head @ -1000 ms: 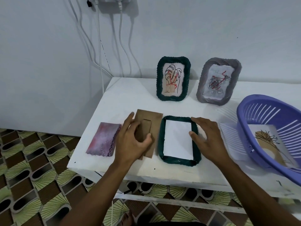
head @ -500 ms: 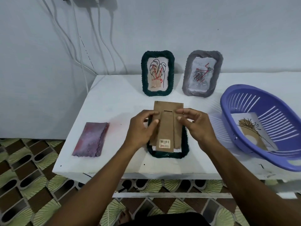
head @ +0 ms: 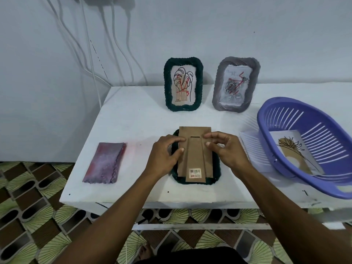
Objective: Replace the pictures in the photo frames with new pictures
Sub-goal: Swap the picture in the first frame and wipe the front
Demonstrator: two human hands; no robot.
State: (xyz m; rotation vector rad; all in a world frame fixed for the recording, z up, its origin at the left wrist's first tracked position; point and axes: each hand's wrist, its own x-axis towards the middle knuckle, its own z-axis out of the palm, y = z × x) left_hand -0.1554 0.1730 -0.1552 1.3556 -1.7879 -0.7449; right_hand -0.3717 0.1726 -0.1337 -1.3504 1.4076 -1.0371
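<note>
A dark green frame [head: 216, 179] lies face down at the table's front. A brown cardboard backing board [head: 195, 161] with a stand flap and a barcode sticker lies on it, overhanging the far edge. My left hand [head: 163, 157] pinches the board's left edge. My right hand [head: 226, 151] pinches its right edge, fingertips on the board near the slot. A second green frame [head: 182, 86] with a leaf picture and a grey frame [head: 236, 84] with a rose picture stand at the back. A plant picture [head: 297, 151] lies in the purple basket [head: 282, 119].
A pink-purple folded cloth [head: 106, 162] lies at the front left of the white table [head: 133, 119]. White sheets [head: 253, 149] lie beside the basket. Cables [head: 91, 50] hang down the wall at the back left. Patterned floor lies below the table's front edge.
My left hand carried the backing board from the table's left onto the face-down green frame, covering the white sheet. My right hand came onto the board; both now hold its edges.
</note>
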